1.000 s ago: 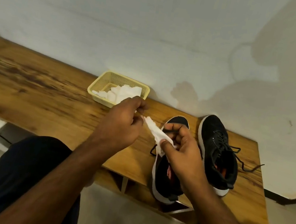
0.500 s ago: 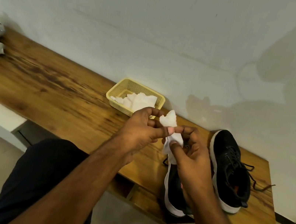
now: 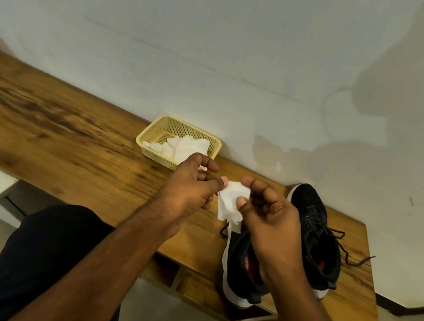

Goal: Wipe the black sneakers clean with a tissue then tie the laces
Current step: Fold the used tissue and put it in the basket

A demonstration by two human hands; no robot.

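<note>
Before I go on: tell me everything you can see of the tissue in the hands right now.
The tissue is a small white sheet of thin, soft-looking paper, crumpled and partly folded, with a ragged lower edge hanging loose. It is held in the air between both hands, above the wooden bench and just over the nearer black sneaker, which it does not seem to touch. The left hand pinches its upper left edge; the right hand pinches its right side between thumb and fingers.

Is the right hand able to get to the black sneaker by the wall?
Probably yes. The right hand hovers just left of that black lace-up sneaker with nothing between them, though it pinches a white tissue with the left hand.
</note>
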